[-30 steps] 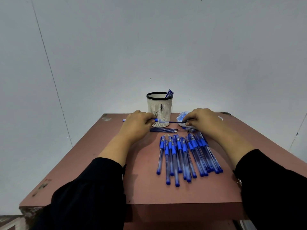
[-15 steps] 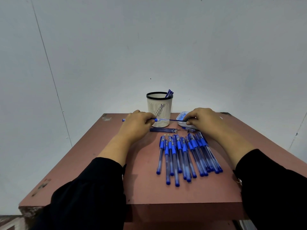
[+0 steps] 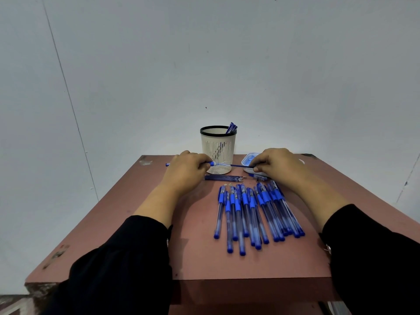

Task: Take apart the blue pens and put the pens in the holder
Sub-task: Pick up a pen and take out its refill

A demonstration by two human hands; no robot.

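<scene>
Blue pen [image 3: 218, 164]: held above the desk's [image 3: 195, 258] far edge, long axis left–right. Your left hand [image 3: 186, 169] grips the barrel; your right hand's [image 3: 275, 164] fingers pinch the refill [image 3: 241, 165]. Holder [image 3: 217, 148] just behind.

We see blue-and-clear pens [image 3: 254, 214], our black sleeves [image 3: 118, 269], a cream slotted holder [image 3: 217, 149] with black rim, a reddish-brown table [image 3: 200, 258], a pale grey wall [image 3: 204, 53].
</scene>
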